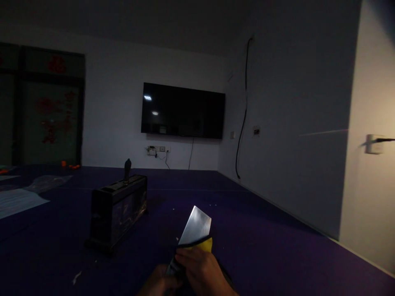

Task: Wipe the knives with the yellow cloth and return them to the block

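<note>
A cleaver [196, 224] with a broad, shiny blade points up and away from me over the purple surface. My left hand [161, 282] is closed around its handle, low at the bottom edge of the view. With my right hand [202, 266] I press a yellow cloth with a dark edge [203, 245] onto the lower part of the blade. The cloth covers the blade near the handle, and most of the handle is hidden by my fingers. To the left stands a dark knife block [123, 213] with one black handle [127, 169] sticking up from its top.
The purple surface [262, 246] reaches to the walls. White paper [20, 202] and clear plastic wrap [49, 182] lie at far left, with small orange items [63, 163] behind. A white scrap [77, 277] lies near the block. A black cable [246, 107] hangs down the right wall.
</note>
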Demonstrator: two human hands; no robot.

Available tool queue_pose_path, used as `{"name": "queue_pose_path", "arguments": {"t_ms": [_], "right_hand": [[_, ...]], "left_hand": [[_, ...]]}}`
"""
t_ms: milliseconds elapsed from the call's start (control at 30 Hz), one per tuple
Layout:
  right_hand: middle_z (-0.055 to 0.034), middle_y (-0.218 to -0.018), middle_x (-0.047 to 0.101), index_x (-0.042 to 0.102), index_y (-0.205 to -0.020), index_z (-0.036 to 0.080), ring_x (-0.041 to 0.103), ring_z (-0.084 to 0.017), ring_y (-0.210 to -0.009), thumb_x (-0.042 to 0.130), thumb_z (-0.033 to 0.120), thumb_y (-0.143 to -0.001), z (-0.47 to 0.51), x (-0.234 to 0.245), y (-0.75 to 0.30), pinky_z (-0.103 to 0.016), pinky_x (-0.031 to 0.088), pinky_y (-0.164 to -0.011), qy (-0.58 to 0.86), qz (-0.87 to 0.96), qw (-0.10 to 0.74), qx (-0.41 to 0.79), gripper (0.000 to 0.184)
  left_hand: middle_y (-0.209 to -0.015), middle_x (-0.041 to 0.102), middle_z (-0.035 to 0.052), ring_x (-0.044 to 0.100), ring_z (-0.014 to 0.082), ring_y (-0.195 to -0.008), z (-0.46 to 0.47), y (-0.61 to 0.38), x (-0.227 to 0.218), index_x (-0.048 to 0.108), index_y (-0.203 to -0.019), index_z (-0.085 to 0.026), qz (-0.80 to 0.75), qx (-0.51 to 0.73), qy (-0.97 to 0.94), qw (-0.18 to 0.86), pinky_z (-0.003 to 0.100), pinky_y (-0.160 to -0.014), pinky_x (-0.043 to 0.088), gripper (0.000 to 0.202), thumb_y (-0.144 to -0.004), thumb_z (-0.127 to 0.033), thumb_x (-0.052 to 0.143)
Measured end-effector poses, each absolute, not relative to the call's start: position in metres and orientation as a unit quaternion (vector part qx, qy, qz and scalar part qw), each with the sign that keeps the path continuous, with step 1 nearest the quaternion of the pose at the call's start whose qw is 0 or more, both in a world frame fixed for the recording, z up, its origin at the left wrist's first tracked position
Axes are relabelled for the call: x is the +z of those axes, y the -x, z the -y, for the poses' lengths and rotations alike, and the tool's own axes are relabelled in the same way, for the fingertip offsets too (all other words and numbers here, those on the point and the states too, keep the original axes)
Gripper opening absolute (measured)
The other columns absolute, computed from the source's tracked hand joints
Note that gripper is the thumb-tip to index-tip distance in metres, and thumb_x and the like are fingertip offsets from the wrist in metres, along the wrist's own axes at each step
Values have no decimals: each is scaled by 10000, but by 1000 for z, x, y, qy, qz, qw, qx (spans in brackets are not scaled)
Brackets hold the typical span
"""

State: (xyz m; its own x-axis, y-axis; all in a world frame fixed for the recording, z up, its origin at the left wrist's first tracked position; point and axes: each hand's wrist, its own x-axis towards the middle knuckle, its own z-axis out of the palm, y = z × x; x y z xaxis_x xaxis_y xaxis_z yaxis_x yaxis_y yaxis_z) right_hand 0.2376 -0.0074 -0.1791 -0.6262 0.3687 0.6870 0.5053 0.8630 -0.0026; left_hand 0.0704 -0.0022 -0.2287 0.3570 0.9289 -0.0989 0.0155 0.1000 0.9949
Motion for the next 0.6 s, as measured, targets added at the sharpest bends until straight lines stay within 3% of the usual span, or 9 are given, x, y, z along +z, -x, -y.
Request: {"name": "queue_pose_path", "arguments": {"t_ms": [200,433,600], "right_hand": [[-47,-1163,618,604,-1132,209,623,-154,-958,374,14,-750,0,-178,-247,-260,493,-853,348,858,362,-112,487],[-54,-1103,651,644,-1067,200,647,-165,-893,381,41,-734,3,-181,-242,-259,523,-781,301,869,381,-98,453],[-53,-1023,686,670,-987,211,656,-160,-845,410,112,-769,4,-187,-232,-234,524,-732,236,895,370,-85,353]], "left_hand": [[-426,412,-67,331,71,-403,8,-67,-225,546,-647,-172,-454,343,-543,617,201,-408,207,142,-619,-288,622],[-435,397,-59,324,73,-410,8,-69,-217,515,-562,-171,-429,349,-558,618,212,-413,213,141,-592,-263,618],[-489,447,-25,397,102,-502,6,-69,-230,524,-537,-171,-413,395,-567,593,224,-489,297,190,-616,-302,636]]}}
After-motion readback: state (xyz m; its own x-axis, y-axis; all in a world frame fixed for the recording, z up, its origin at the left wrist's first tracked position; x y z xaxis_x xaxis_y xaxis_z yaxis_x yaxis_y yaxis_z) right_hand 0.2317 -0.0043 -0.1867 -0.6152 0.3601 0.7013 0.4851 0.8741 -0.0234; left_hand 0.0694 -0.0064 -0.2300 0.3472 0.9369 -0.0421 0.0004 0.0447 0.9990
